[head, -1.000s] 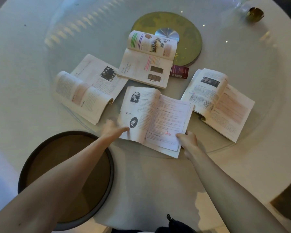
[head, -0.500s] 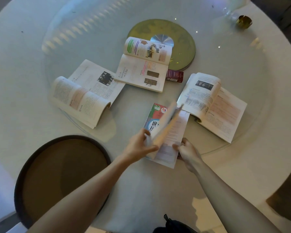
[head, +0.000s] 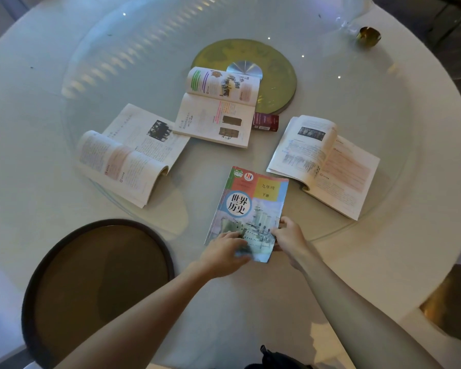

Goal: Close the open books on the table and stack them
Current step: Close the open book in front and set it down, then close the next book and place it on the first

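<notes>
A closed book (head: 250, 206) with a colourful cover and a ship picture lies flat on the round white table (head: 383, 262) in front of me. My left hand (head: 224, 253) rests flat on its near left corner. My right hand (head: 290, 237) grips its near right edge. Three books lie open beyond it: one open book on the left (head: 128, 161) with a curled page, one open book in the middle (head: 218, 110) with coloured pictures, one open book on the right (head: 328, 163).
A dark round tray (head: 51, 262) sits at the near left. A yellow-green disc (head: 277, 75) lies at the table's centre, partly under the middle book. A small red box (head: 265, 123) lies beside that book. A small brass cup (head: 367, 35) stands far right.
The near book was open a second ago. My left hand swung its left half over to the right, and the book now lies shut with its cover up.
</notes>
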A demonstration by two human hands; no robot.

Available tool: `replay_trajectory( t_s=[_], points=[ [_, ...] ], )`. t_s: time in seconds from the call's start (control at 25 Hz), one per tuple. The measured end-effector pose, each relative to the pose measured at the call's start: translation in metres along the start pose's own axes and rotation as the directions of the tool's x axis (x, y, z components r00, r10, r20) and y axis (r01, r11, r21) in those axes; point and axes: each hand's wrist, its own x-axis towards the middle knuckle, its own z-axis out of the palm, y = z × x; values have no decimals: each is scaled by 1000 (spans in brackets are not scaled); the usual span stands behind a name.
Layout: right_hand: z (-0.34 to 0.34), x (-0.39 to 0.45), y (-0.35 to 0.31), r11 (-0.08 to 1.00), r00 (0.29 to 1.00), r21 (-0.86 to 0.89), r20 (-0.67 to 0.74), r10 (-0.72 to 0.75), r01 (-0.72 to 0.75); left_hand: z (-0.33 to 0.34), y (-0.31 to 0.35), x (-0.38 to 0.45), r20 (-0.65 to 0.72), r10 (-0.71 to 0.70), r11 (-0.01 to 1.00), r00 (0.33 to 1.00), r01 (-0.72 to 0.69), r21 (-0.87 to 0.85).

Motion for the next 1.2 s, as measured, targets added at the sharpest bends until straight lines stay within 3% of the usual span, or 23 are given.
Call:
replay_trajectory(
  t_s=[0.08, 0.16, 0.28, 0.4, 0.48, 0.6, 0.72, 0.84, 0.96, 1.04, 1.12, 1.2],
  points=[
    [-7, 2, -7, 997, 999, -67, 18, -31, 33, 3, -2, -1, -166, -55, 990, 985, 33, -133],
    [-15, 10, -10, 986, 996, -141, 42, -83, 88, 2, -8, -2, -318, -192, 977, 928, 151, -149],
    [-21, 26, -15, 932, 986, -322, 54, -160, 169, 7, -11, 1, -303, -319, 948, 898, 296, -119],
    [-23, 38, -20, 844, 979, -497, 85, -186, 203, 17, -1, 2, -265, -360, 930, 895, 320, -182],
    [-28, 41, -20, 775, 973, -590, 111, -202, 228, 17, 6, 4, -298, -389, 921, 872, 364, -136],
    [-48, 48, -15, 787, 962, -563, 60, -265, 252, 4, 24, 28, -407, -353, 921, 842, 389, 7],
    [-101, 67, -13, 941, 964, -299, -158, -214, 160, -10, 72, 84, -345, -351, 926, 871, 266, -269],
    [-167, 88, -7, 995, 934, -75, -347, -81, 59, -5, 117, 149, -167, -455, 717, 875, 248, -652],
    [-220, 108, 6, 1000, 906, -15, -423, 9, -17, 5, 152, 203, 21, -617, 290, 787, 252, -923],
    [-242, 118, 14, 998, 907, 4, -416, 57, -61, 9, 165, 223, 107, -637, 109, 764, 227, -968],
    [-253, 127, 21, 996, 933, 58, -350, 84, -68, 13, 173, 231, 113, -617, 46, 779, 179, -983],
    [-259, 133, 24, 994, 956, 101, -283, 78, -51, 21, 178, 232, 34, -610, 126, 792, 138, -982]
  ],
)
